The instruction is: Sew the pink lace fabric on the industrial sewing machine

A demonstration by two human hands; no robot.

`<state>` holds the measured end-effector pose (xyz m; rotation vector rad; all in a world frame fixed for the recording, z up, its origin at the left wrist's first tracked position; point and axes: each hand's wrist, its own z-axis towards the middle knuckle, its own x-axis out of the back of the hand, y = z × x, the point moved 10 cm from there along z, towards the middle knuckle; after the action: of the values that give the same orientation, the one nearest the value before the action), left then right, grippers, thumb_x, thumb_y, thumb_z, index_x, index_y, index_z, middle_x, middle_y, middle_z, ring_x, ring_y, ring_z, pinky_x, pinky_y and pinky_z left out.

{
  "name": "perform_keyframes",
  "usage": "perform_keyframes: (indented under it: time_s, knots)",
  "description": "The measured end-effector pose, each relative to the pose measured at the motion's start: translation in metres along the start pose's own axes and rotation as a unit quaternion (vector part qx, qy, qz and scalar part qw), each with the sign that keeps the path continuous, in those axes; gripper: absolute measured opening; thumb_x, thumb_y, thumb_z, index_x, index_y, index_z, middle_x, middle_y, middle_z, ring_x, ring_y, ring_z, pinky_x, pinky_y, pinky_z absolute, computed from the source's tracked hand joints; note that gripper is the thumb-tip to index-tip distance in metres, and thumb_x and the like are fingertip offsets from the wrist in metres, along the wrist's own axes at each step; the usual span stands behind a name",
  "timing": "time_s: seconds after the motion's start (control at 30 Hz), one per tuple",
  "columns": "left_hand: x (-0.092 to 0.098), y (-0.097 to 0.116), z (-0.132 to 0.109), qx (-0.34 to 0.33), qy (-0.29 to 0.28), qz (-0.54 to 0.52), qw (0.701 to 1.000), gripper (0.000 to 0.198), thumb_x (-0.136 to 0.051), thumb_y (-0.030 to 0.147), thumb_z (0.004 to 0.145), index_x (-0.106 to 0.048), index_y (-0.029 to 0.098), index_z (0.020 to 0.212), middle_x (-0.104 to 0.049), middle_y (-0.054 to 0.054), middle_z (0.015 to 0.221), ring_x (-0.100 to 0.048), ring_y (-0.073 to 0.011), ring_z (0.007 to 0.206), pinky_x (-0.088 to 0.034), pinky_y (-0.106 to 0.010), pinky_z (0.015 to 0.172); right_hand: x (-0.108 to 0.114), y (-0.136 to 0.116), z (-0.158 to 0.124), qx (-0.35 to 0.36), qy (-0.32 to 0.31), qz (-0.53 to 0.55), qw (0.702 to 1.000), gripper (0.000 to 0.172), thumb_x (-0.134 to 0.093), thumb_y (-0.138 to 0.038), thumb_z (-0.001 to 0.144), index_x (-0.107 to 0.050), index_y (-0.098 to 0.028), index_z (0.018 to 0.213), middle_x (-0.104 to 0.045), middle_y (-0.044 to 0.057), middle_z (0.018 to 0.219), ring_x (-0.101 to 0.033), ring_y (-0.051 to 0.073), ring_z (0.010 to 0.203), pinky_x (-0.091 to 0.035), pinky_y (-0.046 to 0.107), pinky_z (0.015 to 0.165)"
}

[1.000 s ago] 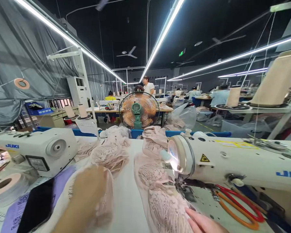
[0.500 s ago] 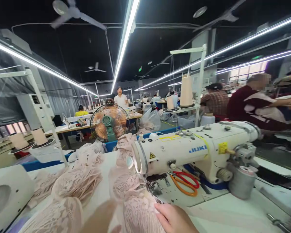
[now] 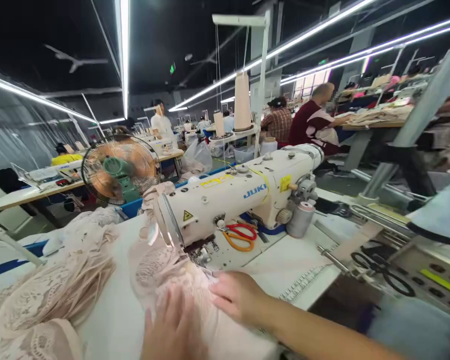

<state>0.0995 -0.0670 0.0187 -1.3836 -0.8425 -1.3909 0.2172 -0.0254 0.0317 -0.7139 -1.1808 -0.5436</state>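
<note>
A pale beige lace garment piece (image 3: 150,270) lies under the head of a white JUKI sewing machine (image 3: 225,200), partly gathered near the needle area. My left hand (image 3: 172,320) rests flat on the lace, left of the needle, fingers stretched forward and slightly blurred. Close to the presser foot (image 3: 202,257), my right hand (image 3: 240,297) pinches the fabric's right edge between thumb and fingers. The needle itself is too small to make out. Scissors with red and orange handles (image 3: 242,237) lie on the machine bed behind my right hand.
A heap of lace pieces (image 3: 56,280) covers the table's left side. Behind stands a large fan (image 3: 120,170). A grey thread spool (image 3: 300,220) is beside the machine; black scissors (image 3: 382,272) lie at the right. Co-workers sit farther back, including a person in maroon (image 3: 311,120).
The view has turned right and down, bringing the table's right side into sight. My left hand, a blur before, now lies on the lace. My right hand keeps its pinch at the edge.
</note>
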Motion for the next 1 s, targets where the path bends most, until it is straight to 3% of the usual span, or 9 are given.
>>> perform_keyframes:
  time_s: [0.07, 0.2, 0.4, 0.63, 0.83, 1.0]
  knots:
    - [0.0, -0.005, -0.003, 0.051, -0.052, -0.018, 0.997, 0.062, -0.062, 0.033, 0.073, -0.05, 0.028, 0.134, -0.034, -0.012, 0.148, -0.029, -0.0415, 0.135, -0.035, -0.066, 0.096, -0.001, 0.0, -0.002, 0.009, -0.006, -0.001, 1.0, 0.027, -0.046, -0.037, 0.088, -0.056, -0.019, 0.072, -0.054, 0.002, 0.071, -0.043, 0.013, 0.065, -0.017, 0.029, 0.054]
    - [-0.006, -0.008, -0.004, 0.06, -0.105, -0.052, 0.991, 0.061, -0.052, 0.04, 0.08, -0.044, 0.024, 0.138, -0.025, -0.011, 0.152, -0.02, -0.041, 0.138, -0.033, -0.062, 0.098, -0.003, 0.002, -0.003, 0.007, -0.029, 0.0, 1.0, 0.031, -0.039, -0.036, 0.092, -0.061, -0.019, 0.079, -0.054, 0.003, 0.075, -0.042, 0.013, 0.066, -0.02, 0.029, 0.055]
    - [-0.014, -0.019, 0.0, 0.04, -0.083, -0.056, 0.994, 0.06, -0.054, 0.043, 0.079, -0.047, 0.025, 0.136, -0.029, -0.01, 0.151, -0.024, -0.0408, 0.137, -0.032, -0.06, 0.1, -0.005, 0.0, 0.001, 0.012, -0.051, -0.02, 0.998, 0.031, -0.036, -0.037, 0.093, -0.062, -0.02, 0.094, -0.059, 0.004, 0.08, -0.049, 0.015, 0.068, -0.02, 0.031, 0.053]
    - [-0.019, -0.038, 0.017, 0.027, -0.059, -0.037, 0.997, 0.059, -0.055, 0.042, 0.081, -0.045, 0.024, 0.137, -0.029, -0.011, 0.152, -0.025, -0.0407, 0.137, -0.035, -0.058, 0.1, -0.005, 0.005, 0.017, -0.048, -0.12, -0.045, 0.991, 0.032, -0.043, -0.041, 0.09, -0.059, -0.02, 0.106, -0.067, 0.007, 0.081, -0.062, 0.022, 0.066, -0.022, 0.028, 0.046]
    - [-0.026, -0.063, 0.034, -0.026, -0.059, -0.094, 0.994, 0.059, -0.053, 0.043, 0.085, -0.04, 0.029, 0.14, -0.022, -0.009, 0.155, -0.018, -0.0371, 0.14, -0.029, -0.059, 0.106, -0.004, 0.004, 0.022, -0.06, -0.12, -0.059, 0.989, 0.032, -0.046, -0.042, 0.089, -0.056, -0.02, 0.109, -0.068, 0.006, 0.073, -0.065, 0.026, 0.065, -0.027, 0.028, 0.044]
    - [-0.026, -0.073, 0.047, -0.063, -0.045, -0.119, 0.99, 0.06, -0.058, 0.041, 0.083, -0.04, 0.033, 0.139, -0.022, -0.007, 0.155, -0.02, -0.0365, 0.139, -0.028, -0.058, 0.108, -0.003, 0.003, 0.022, -0.067, -0.122, -0.071, 0.988, 0.035, -0.048, -0.045, 0.088, -0.056, -0.02, 0.111, -0.067, 0.006, 0.069, -0.065, 0.028, 0.063, -0.031, 0.029, 0.044]
